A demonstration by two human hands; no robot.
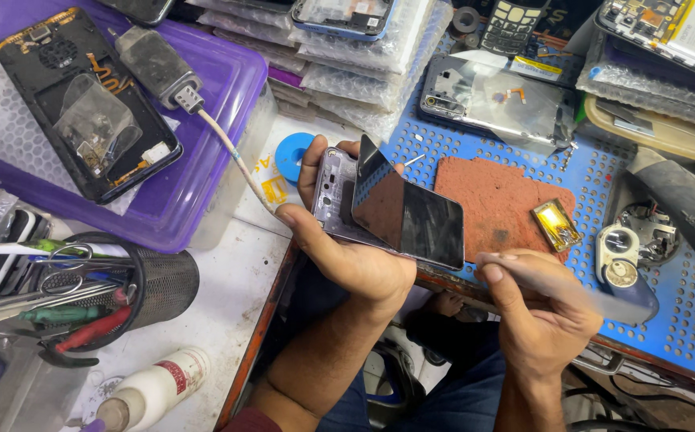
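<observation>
left hand (355,256) clamped round grey smartphone body (333,196), over bench edge | glossy black screen panel (407,210) half lifted | right hand (543,308) pinching thin flat blade (571,290) | prying too hard could probably crack the glass

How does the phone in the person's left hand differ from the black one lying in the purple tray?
The held phone is tilted in the left hand, its dark screen lifted away from a silvery body. The tray phone lies flat in the purple tray, untouched, its black inside bared. Both are opened up.
</observation>
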